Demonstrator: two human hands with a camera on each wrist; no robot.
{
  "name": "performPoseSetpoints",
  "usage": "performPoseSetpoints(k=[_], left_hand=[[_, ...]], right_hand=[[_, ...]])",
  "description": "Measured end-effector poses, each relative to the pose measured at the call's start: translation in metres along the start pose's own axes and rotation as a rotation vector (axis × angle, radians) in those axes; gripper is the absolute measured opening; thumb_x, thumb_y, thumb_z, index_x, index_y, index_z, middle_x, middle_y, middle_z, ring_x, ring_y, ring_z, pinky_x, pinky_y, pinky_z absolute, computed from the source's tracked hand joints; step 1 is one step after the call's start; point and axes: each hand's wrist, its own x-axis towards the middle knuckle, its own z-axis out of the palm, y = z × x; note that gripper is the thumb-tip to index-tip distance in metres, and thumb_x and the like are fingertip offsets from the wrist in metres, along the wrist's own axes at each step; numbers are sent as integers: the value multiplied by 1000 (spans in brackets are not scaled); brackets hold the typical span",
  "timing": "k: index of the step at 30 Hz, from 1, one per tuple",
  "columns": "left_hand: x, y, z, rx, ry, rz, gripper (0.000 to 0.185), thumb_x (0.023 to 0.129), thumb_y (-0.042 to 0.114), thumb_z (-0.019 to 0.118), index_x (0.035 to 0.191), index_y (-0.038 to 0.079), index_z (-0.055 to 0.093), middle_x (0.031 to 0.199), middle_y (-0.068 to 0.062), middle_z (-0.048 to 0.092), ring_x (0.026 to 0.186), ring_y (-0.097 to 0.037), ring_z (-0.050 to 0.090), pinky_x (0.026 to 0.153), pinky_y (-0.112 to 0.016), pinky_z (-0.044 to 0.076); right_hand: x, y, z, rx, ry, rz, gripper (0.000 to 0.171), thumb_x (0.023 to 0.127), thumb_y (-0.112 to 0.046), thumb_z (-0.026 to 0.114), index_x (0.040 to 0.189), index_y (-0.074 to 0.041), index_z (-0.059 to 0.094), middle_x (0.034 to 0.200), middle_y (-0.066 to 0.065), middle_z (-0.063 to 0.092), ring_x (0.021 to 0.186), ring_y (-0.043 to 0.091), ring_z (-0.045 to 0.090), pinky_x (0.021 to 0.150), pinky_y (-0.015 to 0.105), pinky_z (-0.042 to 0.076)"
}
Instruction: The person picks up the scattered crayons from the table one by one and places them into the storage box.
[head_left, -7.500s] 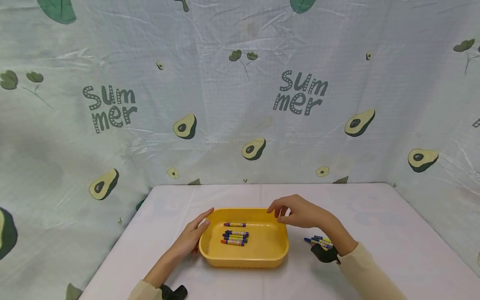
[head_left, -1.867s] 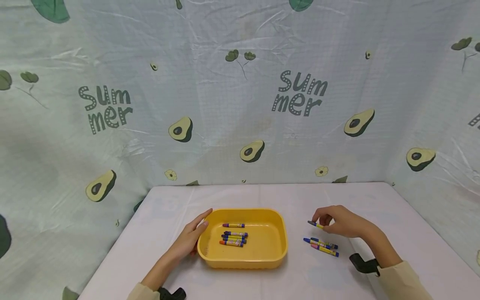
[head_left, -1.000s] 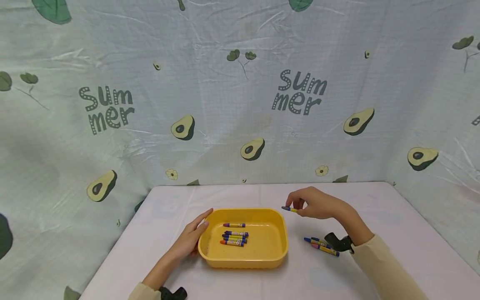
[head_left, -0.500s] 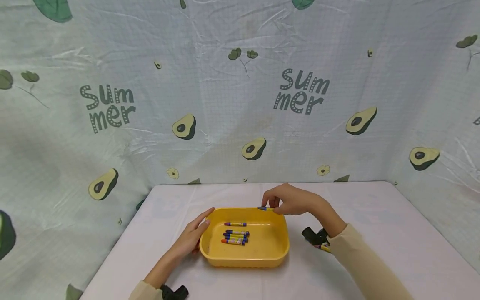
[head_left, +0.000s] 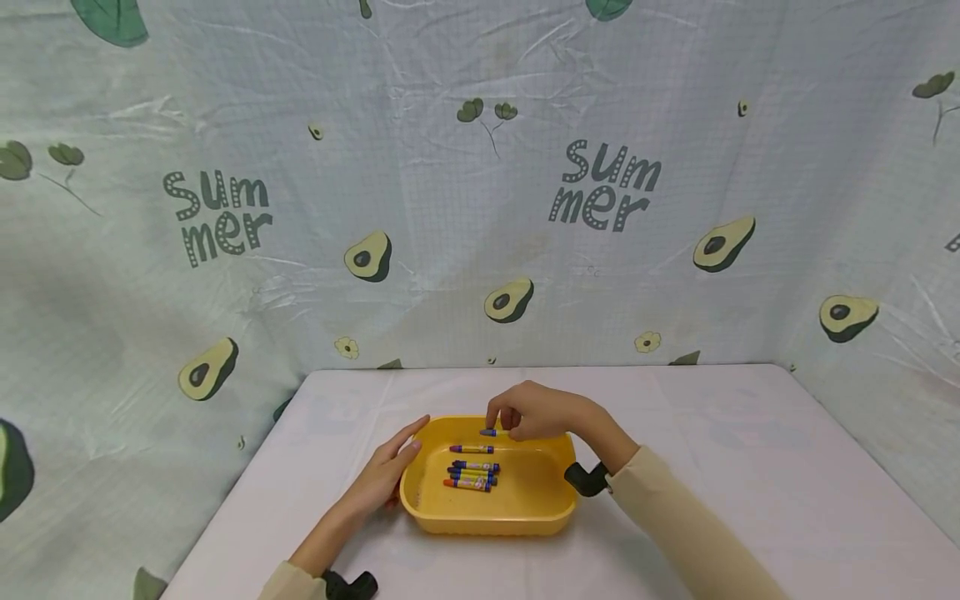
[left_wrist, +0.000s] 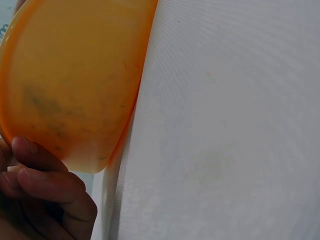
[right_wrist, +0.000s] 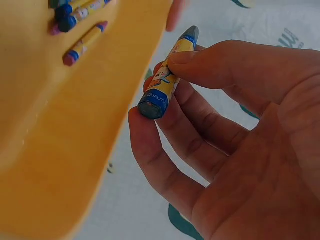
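one grey-tipped, yellow-wrapped crayon [right_wrist: 169, 75] pinched in the right hand's fingers [right_wrist: 210, 65].

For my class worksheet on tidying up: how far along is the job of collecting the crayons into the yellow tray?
Done: several crayons lie in the yellow tray. In hand: the right hand pinches one crayon over the tray, while the left hand rests against its side. Left: setting that crayon down; no loose crayons show on the table, though the right arm may hide some.
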Motion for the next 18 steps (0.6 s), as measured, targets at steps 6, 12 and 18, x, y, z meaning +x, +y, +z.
performPoseSetpoints(k=[6,12,18], left_hand=[[1,1,0,6,4,-20,53,112,40,41,163,28,34,95,-22,65,43,-13,38,42,-25,38],[1,1,0,15,-5,-17,52,113,39,39,163,27,32,74,-12,55,43,-13,39,43,-24,39],[1,3,2,16,0,-38,52,113,39,40,163,29,33,69,-9,51,43,-13,38,43,-24,38]], right_hand=[[18,-6,12,34,-33,-2,32,94,-2,69,118,-22,73,96,-4,66,86,11,57,80,22,53],[32,-13,23,45,-86,7,33,94,-2,69,123,-18,72,97,-1,68,85,12,58,78,22,53],[40,-12,37,49,-119,33,34,93,-3,70,121,-21,73,95,-2,65,81,10,56,72,20,51]])
